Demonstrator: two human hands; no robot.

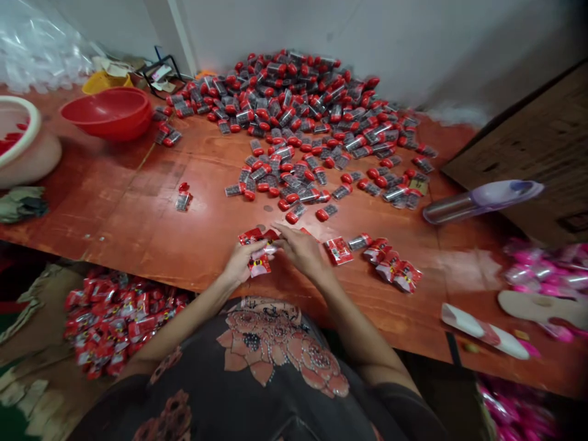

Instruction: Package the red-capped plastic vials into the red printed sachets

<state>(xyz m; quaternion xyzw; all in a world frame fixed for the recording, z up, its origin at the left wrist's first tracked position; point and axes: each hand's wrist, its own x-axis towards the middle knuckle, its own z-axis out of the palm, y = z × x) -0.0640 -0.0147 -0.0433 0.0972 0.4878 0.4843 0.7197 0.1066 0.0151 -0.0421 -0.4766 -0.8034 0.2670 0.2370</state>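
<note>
Near the table's front edge, my left hand (239,262) is closed around a few small red printed packets (260,266), which stick out past its fingers. My right hand (301,250) meets it from the right, fingertips closed on the edge of the same packets; the exact grip is partly hidden. To the right of that hand lies a flat red packet (339,250), beside a clear tube with a red cap (359,241). Further right, several filled red packets (392,267) sit in an overlapping row. A large heap of red-capped clear tubes (294,110) with dark contents spreads beyond my hands.
A red bowl (108,113) and a white tub (34,150) stand at the left. A single tube (182,201) lies apart. A cardboard box (528,147) borders the right, near a purple-handled clear scoop (482,199). Below the table's left edge are many red packets (119,318).
</note>
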